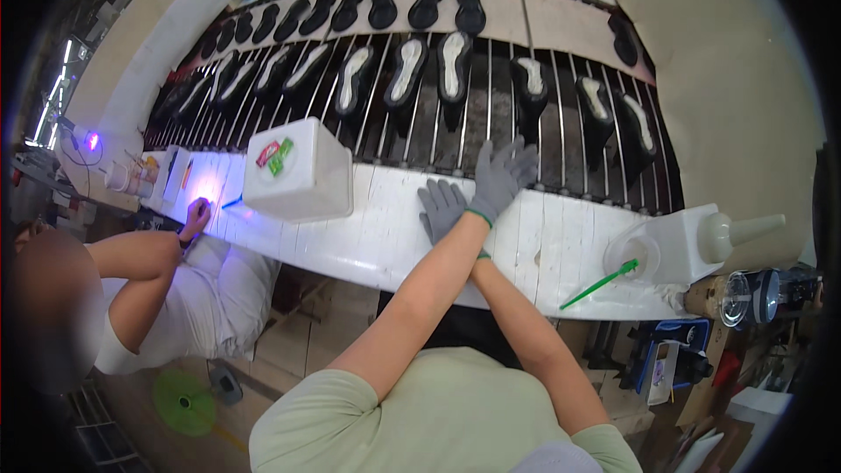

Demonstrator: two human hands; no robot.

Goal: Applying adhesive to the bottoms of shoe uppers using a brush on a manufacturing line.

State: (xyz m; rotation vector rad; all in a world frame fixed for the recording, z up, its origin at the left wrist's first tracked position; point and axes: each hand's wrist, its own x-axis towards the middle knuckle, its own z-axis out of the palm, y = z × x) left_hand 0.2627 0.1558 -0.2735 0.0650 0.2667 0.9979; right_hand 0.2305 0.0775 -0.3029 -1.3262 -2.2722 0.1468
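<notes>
My forearms cross above the white worktable [385,250], the left over the right. My left hand [502,179], in a grey glove with green trim, reaches to the conveyor's near edge, fingers apart and holding nothing. Just left of it and lower, my right hand [441,208] in a matching glove has its fingers spread over the tabletop, also without anything in it. Past my left hand, a black shoe upper [530,92] with a whitish underside lies upturned on the metal rods. Several similar ones line the rods, including one [452,70] further left.
Black soles [469,10] line a pale shelf behind the rods. A white box [293,171] with small red and green packets stands left. Right are a green-handled brush [599,285] and white container [692,241]. At left, a co-worker's hand [198,214] rests near purple light.
</notes>
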